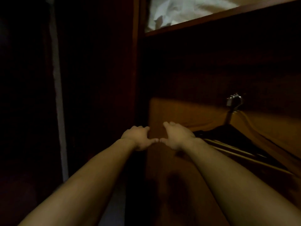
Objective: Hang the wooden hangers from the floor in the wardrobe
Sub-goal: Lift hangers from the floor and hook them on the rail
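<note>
A wooden hanger (236,152) with a metal hook (234,101) lies in the dim wardrobe at the right, its pale arms running down to the right under a dark garment. Both my bare arms reach forward. My left hand (138,138) sits by the left edge of a brown wooden panel (179,110), fingers loosely bent, with nothing in it. My right hand (177,136) lies palm down just left of the hanger, fingers stretched forward, and holds nothing. The two thumb tips almost meet. It is too dark to tell whether the hands touch the wood.
A wooden shelf edge (211,17) crosses the top right, with crumpled white cloth (179,8) above it. A vertical wardrobe post (136,62) stands left of the compartment. A pale strip (58,95) runs down the dark left side.
</note>
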A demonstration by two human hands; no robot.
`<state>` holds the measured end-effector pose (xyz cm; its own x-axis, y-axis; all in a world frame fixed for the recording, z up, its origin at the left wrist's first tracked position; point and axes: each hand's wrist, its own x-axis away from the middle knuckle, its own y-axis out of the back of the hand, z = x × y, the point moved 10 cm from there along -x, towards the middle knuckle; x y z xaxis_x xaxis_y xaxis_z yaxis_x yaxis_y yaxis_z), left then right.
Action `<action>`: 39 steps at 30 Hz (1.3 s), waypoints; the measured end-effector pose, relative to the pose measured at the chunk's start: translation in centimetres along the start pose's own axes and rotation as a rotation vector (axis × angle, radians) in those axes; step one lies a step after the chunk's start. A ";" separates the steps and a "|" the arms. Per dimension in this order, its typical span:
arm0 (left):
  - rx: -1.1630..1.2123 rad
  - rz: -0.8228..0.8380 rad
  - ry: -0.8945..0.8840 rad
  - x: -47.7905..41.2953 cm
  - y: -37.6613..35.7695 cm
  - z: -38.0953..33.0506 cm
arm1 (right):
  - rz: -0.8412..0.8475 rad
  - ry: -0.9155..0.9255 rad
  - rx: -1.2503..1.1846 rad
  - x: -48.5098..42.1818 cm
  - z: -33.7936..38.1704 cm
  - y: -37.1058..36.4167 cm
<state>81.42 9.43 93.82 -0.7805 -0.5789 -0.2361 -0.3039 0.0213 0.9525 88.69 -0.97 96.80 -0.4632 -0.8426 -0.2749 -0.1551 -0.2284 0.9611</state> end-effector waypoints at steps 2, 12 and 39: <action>-0.009 -0.017 0.049 1.0 0.3 1.5 | 0.007 0.053 -0.013 -0.5 1.6 -0.1; -0.112 -0.046 0.299 8.4 1.7 9.8 | 0.088 0.248 -0.139 -0.9 8.5 -3.6; -0.227 -0.026 0.834 42.8 10.1 37.3 | 0.204 0.749 -0.308 11.8 50.2 -5.6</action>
<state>24.58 15.23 86.19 -0.0922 -0.9879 -0.1246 -0.1298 -0.1122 0.9852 40.30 14.88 86.97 0.2632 -0.9585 -0.1096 0.1647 -0.0673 0.9841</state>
